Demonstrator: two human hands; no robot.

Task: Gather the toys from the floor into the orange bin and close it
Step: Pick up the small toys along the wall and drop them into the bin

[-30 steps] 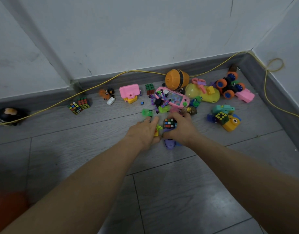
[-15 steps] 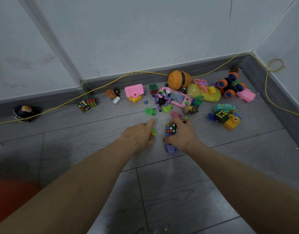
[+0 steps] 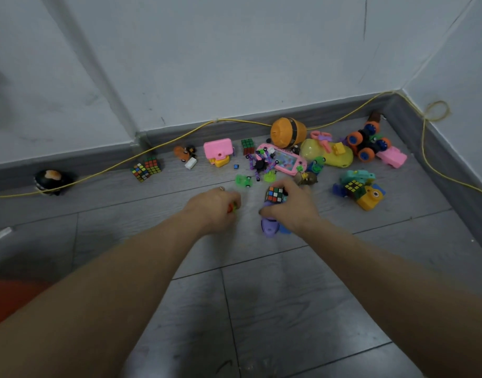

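While both hands (image 3: 257, 211) reach forward, fingers curled

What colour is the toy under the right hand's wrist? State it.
Purple toy, with a blue piece beside it; the right hand partly covers it. Head view.

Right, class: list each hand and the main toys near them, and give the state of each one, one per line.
Left hand: curled round a small red and green toy.
Right hand: grips a puzzle cube and a purple toy.
Pink handheld game: flat on the floor, untouched.
Orange ball toy: by the skirting, untouched.
Paired cubes: on the floor, side by side.
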